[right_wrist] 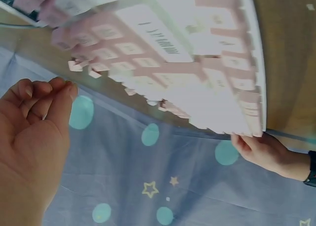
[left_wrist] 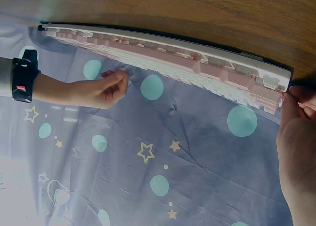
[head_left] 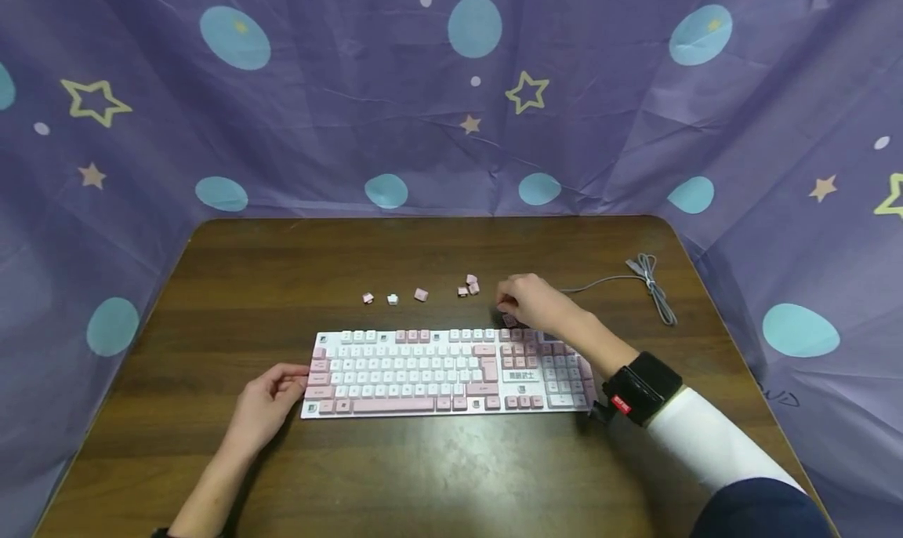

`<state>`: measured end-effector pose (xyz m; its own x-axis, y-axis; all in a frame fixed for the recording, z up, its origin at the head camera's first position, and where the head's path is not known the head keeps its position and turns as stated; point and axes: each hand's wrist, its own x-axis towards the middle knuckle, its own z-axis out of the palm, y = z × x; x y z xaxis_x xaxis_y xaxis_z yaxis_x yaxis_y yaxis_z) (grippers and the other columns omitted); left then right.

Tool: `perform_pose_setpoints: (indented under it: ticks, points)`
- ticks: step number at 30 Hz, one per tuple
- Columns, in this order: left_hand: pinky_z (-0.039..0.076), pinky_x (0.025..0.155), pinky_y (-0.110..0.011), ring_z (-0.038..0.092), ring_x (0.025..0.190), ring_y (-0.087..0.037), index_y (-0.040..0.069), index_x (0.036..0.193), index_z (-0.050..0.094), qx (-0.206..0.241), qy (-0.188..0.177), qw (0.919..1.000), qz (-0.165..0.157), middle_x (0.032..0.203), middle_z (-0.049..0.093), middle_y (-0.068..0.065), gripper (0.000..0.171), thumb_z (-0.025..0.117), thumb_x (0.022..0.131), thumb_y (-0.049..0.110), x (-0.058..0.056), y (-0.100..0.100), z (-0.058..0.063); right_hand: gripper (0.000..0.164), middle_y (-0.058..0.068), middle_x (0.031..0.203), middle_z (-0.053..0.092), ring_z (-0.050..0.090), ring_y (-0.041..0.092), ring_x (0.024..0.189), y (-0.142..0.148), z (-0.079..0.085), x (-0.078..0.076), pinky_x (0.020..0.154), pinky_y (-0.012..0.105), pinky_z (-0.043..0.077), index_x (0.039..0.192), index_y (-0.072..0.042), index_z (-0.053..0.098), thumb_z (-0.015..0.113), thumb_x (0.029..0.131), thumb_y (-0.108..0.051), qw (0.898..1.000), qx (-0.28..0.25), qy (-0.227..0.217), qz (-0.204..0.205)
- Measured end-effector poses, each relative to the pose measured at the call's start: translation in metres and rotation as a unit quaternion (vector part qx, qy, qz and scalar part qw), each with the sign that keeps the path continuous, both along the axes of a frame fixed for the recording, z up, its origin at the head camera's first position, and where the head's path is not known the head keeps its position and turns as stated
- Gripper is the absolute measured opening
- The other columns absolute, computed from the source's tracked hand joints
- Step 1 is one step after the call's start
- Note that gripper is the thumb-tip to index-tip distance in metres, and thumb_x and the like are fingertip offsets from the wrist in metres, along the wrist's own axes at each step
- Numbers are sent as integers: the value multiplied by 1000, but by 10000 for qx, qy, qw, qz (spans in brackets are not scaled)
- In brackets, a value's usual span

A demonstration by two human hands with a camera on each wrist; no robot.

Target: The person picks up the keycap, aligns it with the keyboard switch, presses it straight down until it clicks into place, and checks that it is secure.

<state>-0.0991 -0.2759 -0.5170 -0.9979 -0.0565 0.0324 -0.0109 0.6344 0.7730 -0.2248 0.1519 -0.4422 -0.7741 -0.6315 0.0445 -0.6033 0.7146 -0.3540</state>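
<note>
A pink and white keyboard [head_left: 405, 383] lies on the wooden table, with several key positions bare. My left hand [head_left: 265, 403] holds its left edge between thumb and fingers; the left wrist view shows the fingertips at the keyboard's corner. Over the back edge, towards the right, hovers my right hand [head_left: 532, 301] with curled fingers. In the right wrist view its thumb and forefinger tips come together, and no object shows between them. A small dark pink keycap [head_left: 509, 320] shows just below those fingertips in the head view, in shadow.
Behind the keyboard lie loose keycaps: a pink one [head_left: 368, 297], a white one [head_left: 392, 299], another pink one [head_left: 421, 295] and a small pink cluster [head_left: 473, 288]. A grey cable [head_left: 653, 287] sits bundled at the back right. A purple curtain [head_left: 339, 130] surrounds the table.
</note>
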Motion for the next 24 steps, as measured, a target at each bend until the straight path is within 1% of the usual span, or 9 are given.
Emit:
perform_pose_setpoints:
  ticks: [3,6,9,11,13,17,21,24]
  points:
    - [45,62,-15,57,73,2,3,102,67,1,-34,10000,2,87,68,-9,17,63,89,14,0,0,0,4,2,85,66,61,14,78,0,1,-10,68,27,50,89,-5,66,67,86,-9,10000,-11,37,-52]
    - [45,62,-15,57,73,1,3,102,67,18,-36,10000,6,86,68,-9,17,63,89,14,0,0,0,5,3,85,66,62,15,79,-5,1,-19,69,28,50,90,-5,66,66,86,-8,10000,45,-55,-50]
    - [45,62,-15,57,73,1,4,102,67,13,-59,10000,19,86,68,-9,17,63,89,13,1,1,0,8,4,91,66,62,17,84,-13,-2,-28,72,29,51,94,-5,65,65,87,-7,9996,129,-243,40]
    - [45,62,-15,57,73,1,4,103,67,-1,-86,10000,27,86,68,-9,17,63,89,13,1,0,0,12,6,96,65,61,18,88,-20,-6,-33,74,30,50,99,-5,64,65,87,-8,9992,242,-287,138]
    - [45,62,-15,57,73,1,5,103,67,-26,-111,9999,33,87,68,-8,17,63,89,14,2,0,0,16,7,99,64,61,19,89,-26,-12,-39,74,31,50,103,-6,63,65,87,-9,9989,353,-235,222]
    - [45,62,-16,57,73,0,5,103,67,-51,-118,9999,28,87,68,-8,16,63,89,13,2,0,0,18,7,99,62,59,18,87,-37,-23,-47,71,31,49,104,-8,62,66,87,-13,9980,562,-16,283]
    - [46,63,-16,58,73,0,5,102,67,-8,-111,9999,38,87,68,-8,16,63,89,12,2,0,0,18,5,95,60,59,16,85,-43,-30,-50,70,30,49,101,-10,61,68,87,-18,9968,724,128,319]
    - [47,63,-16,58,73,0,5,102,67,24,-91,10000,21,87,68,-9,16,63,89,11,2,0,1,13,3,95,59,59,17,86,-43,-31,-50,71,29,50,99,-12,61,66,88,-17,9959,824,174,319]
